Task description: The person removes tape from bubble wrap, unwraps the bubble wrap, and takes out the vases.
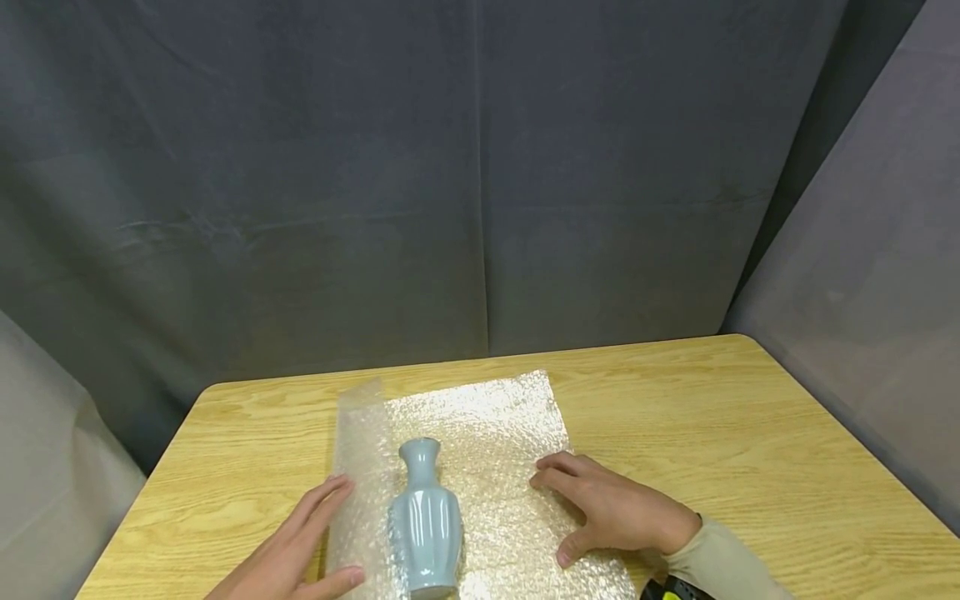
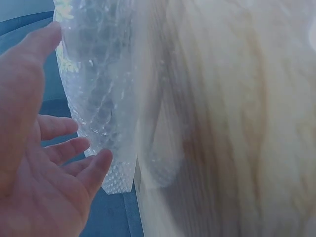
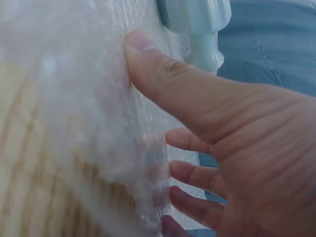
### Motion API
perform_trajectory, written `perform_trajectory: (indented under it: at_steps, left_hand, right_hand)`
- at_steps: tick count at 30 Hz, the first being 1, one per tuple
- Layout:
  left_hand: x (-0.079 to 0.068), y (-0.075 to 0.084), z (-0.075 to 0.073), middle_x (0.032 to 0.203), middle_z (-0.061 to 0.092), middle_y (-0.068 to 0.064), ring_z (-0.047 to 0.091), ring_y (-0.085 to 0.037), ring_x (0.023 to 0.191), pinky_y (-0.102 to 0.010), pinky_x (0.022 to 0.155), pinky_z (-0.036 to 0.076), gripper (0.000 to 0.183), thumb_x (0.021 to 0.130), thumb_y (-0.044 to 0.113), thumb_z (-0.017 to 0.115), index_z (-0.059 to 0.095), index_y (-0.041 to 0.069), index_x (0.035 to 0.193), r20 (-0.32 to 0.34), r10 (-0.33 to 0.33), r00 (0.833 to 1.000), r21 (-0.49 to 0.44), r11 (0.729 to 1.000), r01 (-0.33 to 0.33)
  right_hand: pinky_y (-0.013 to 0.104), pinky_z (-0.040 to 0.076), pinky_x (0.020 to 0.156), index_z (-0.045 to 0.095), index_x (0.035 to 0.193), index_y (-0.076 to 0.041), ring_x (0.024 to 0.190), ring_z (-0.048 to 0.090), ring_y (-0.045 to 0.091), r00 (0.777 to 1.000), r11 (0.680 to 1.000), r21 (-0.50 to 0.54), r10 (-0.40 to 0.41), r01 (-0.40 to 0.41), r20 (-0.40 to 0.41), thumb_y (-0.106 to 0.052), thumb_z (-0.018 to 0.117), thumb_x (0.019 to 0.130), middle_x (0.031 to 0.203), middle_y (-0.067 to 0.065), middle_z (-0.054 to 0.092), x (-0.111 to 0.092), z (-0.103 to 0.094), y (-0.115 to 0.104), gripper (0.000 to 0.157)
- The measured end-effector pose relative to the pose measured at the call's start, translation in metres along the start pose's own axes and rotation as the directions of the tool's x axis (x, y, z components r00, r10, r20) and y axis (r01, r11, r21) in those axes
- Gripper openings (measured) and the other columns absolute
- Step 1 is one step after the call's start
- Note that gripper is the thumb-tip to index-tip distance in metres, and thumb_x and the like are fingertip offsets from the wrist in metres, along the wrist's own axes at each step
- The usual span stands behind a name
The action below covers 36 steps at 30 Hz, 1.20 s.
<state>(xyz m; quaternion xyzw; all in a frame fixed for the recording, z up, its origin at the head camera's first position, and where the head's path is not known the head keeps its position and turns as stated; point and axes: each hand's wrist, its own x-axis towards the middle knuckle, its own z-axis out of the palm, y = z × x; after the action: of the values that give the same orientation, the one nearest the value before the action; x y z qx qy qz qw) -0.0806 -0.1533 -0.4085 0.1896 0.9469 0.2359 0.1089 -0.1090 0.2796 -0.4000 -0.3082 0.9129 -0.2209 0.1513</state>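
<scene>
A pale blue fluted vase lies on its side on a sheet of clear bubble wrap, its narrow neck toward the far edge. At the vase's left, a strip of the wrap is folded over and looks cloudier. My left hand is spread at this folded strip, fingertips against it; in the left wrist view its fingers are loosely bent beside the wrap. On the sheet's right part rests my right hand, thumb and fingers apart. The right wrist view shows its thumb touching the wrap.
Beneath everything is a wooden table with rounded far corners. Dark grey curtain hangs behind it, and lighter cloth panels stand at both sides. A dark device is strapped at the right wrist.
</scene>
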Motion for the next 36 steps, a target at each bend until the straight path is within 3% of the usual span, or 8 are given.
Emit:
perform_trajectory:
  at_steps: [4, 7, 13, 19, 26, 36]
  left_hand:
    - [-0.003, -0.001, -0.001, 0.165, 0.034, 0.003, 0.049, -0.023, 0.143, -0.04, 0.105, 0.056, 0.096, 0.089, 0.074, 0.062, 0.031, 0.022, 0.163, -0.039, 0.014, 0.999, 0.016, 1.0, -0.013]
    - [-0.005, 0.0, -0.002, 0.163, 0.038, 0.003, 0.052, -0.022, 0.141, -0.037, 0.103, 0.057, 0.09, 0.091, 0.068, 0.065, 0.032, 0.023, 0.162, -0.108, 0.062, 0.992, 0.046, 0.997, -0.057]
    - [-0.004, 0.005, -0.002, 0.162, 0.039, 0.004, 0.053, -0.02, 0.137, -0.038, 0.098, 0.059, 0.089, 0.09, 0.057, 0.073, 0.031, 0.028, 0.162, -0.236, 0.168, 0.957, 0.136, 0.981, -0.139]
    - [-0.003, 0.021, -0.006, 0.167, 0.033, 0.001, 0.048, -0.029, 0.145, -0.051, 0.098, 0.058, 0.092, 0.088, 0.056, 0.075, 0.026, 0.034, 0.163, -0.243, 0.18, 0.953, 0.134, 0.979, -0.15]
    - [-0.003, 0.024, -0.005, 0.166, 0.034, 0.003, 0.042, -0.027, 0.147, -0.052, 0.097, 0.058, 0.09, 0.088, 0.054, 0.077, 0.032, 0.03, 0.162, -0.27, 0.238, 0.933, 0.186, 0.964, -0.192]
    - [-0.005, 0.017, 0.0, 0.162, 0.038, 0.003, 0.05, -0.032, 0.144, -0.054, 0.093, 0.059, 0.086, 0.086, 0.063, 0.074, 0.04, 0.029, 0.158, -0.225, 0.187, 0.956, 0.148, 0.977, -0.156]
  right_hand:
    - [0.048, 0.051, 0.106, 0.053, 0.146, -0.018, 0.139, 0.049, 0.034, 1.0, 1.0, 0.004, 0.003, -0.003, 0.003, -0.069, 0.068, 0.074, 0.155, 0.009, 0.046, 0.0, 0.0, 0.001, 0.089]
    - [0.049, 0.051, 0.106, 0.054, 0.146, -0.018, 0.139, 0.05, 0.034, 1.0, 1.0, 0.0, -0.008, 0.008, 0.0, -0.068, 0.068, 0.074, 0.154, 0.009, 0.047, 0.0, 0.0, 0.002, 0.089]
    - [0.049, 0.051, 0.105, 0.053, 0.147, -0.017, 0.138, 0.051, 0.034, 1.0, 1.0, -0.001, -0.022, 0.022, -0.005, -0.068, 0.068, 0.076, 0.153, 0.009, 0.048, 0.0, 0.002, 0.003, 0.088]
    - [0.05, 0.051, 0.106, 0.053, 0.146, -0.017, 0.138, 0.051, 0.035, 1.0, 1.0, -0.002, -0.025, 0.025, -0.004, -0.067, 0.068, 0.076, 0.153, 0.01, 0.048, 0.001, 0.001, 0.002, 0.088]
    - [0.05, 0.051, 0.106, 0.053, 0.147, -0.017, 0.138, 0.05, 0.034, 1.0, 1.0, -0.007, -0.019, 0.019, 0.0, -0.068, 0.068, 0.075, 0.153, 0.009, 0.047, 0.002, 0.002, 0.002, 0.089]
    - [0.053, 0.05, 0.107, 0.053, 0.147, -0.018, 0.141, 0.049, 0.036, 1.0, 1.0, 0.002, 0.008, -0.008, 0.004, -0.069, 0.068, 0.073, 0.155, 0.009, 0.046, 0.001, 0.001, 0.001, 0.091]
